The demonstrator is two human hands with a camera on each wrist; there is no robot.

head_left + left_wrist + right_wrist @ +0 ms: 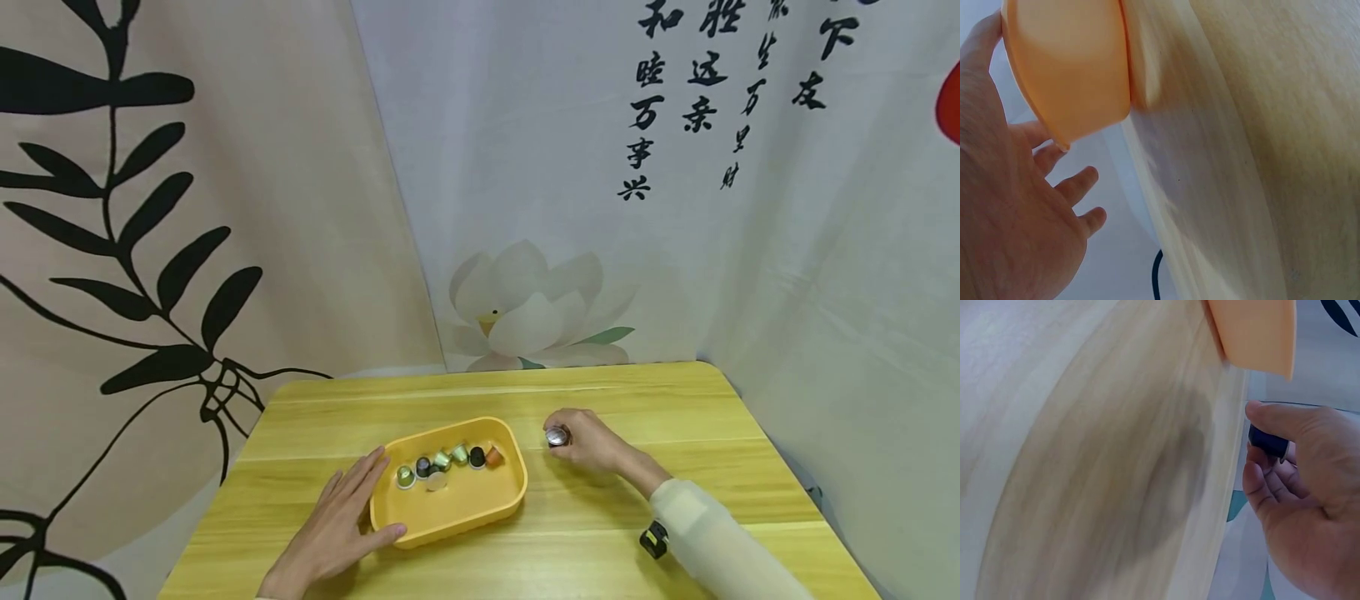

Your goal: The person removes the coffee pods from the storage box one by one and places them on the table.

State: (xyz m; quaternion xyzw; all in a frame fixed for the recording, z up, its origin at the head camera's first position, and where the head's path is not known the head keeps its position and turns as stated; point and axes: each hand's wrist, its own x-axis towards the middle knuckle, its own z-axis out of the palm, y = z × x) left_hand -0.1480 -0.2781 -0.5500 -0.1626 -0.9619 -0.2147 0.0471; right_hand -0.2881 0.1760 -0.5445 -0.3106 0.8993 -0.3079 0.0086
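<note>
Person's right hand [588, 437] out to the right of the tray, above the table; thumb and fingertips curled in, pinching a small dark-blue capsule with a shiny silver round face [1269, 441], gap only as wide as the capsule. Capsule is off the tabletop, well apart from the tray. Left hand [341, 517] fairly spread, fingers mostly straight, lying along the left end of a shallow yellow plastic tray with rounded corners [468, 497], thumb at its near rim; touching the tray, not wrapped round anything. Tray sits flat, slightly angled, on a yellow wood-grain table [615, 550]. Inside, a loose row of small capsules along the far half: green ones, e.g. far left [405, 476], a black one [477, 457], an orange-brown one [493, 457] at the right end, plus darker ones and a pale round one nearer the left; exact count unclear, some overlap. Cream sleeve [723, 537] on right arm, small black device [654, 540] by that wrist. Behind: beige cloth with black leaf print [180, 279], white cloth with lotus and black characters [525, 167].
</note>
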